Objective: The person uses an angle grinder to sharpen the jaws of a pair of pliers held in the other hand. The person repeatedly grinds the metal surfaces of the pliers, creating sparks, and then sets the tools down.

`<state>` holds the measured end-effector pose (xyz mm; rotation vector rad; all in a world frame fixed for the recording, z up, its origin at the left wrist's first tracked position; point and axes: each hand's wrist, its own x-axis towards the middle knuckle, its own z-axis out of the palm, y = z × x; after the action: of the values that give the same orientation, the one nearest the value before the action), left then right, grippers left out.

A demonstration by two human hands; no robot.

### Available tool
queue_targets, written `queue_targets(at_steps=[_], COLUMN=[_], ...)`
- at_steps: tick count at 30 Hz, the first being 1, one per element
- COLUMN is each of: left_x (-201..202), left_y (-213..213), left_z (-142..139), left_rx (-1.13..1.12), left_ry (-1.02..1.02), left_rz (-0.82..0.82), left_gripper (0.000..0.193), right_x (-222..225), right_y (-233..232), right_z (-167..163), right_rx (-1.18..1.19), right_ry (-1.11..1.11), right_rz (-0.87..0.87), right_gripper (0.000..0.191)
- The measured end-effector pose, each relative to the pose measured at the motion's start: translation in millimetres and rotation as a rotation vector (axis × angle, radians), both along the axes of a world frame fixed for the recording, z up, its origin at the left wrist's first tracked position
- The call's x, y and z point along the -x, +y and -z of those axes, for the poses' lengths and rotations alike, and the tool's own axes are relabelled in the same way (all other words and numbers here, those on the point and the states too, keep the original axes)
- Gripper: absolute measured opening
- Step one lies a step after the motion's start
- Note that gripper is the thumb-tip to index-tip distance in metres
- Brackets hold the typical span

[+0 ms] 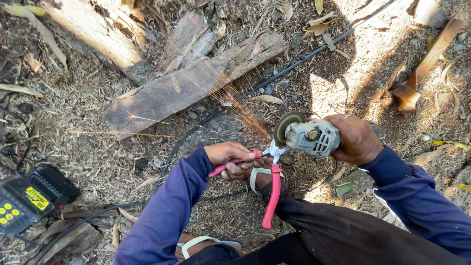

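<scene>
Bare ground strewn with wood chips [88,147] and weathered grey planks [186,83]: I'm mid-grind, sparks flying.

My left hand [230,159] is clenched round one handle of the red-handled metal pliers [270,172], whose other handle hangs free; my right hand [355,140] grips the grey angle grinder [309,136], disc against the pliers' jaws. Next, I judge, calls for steady pressure.

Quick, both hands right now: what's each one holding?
Left hand: closed on one red handle of the pliers.
Right hand: closed around the angle grinder, its disc at the plier jaws, sparks flying.
</scene>
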<state>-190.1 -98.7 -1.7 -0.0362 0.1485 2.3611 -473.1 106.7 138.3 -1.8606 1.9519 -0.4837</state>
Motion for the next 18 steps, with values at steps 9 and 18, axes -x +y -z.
queue_targets(at_steps=[9, 18], left_x=[-0.8, -2.2], left_y=[-2.7, -3.8], left_z=[-6.1, 0.1], left_rx=[-0.016, 0.021], left_ry=[-0.016, -0.027], left_rz=[-0.027, 0.0], left_gripper=[0.041, 0.04], right_x=[5.7, 8.6], right_y=[-3.3, -4.2], right_z=[-5.2, -5.5], right_rx=[-0.017, -0.049], right_ry=[-0.003, 0.02], right_rz=[-0.031, -0.04], right_gripper=[0.066, 0.07])
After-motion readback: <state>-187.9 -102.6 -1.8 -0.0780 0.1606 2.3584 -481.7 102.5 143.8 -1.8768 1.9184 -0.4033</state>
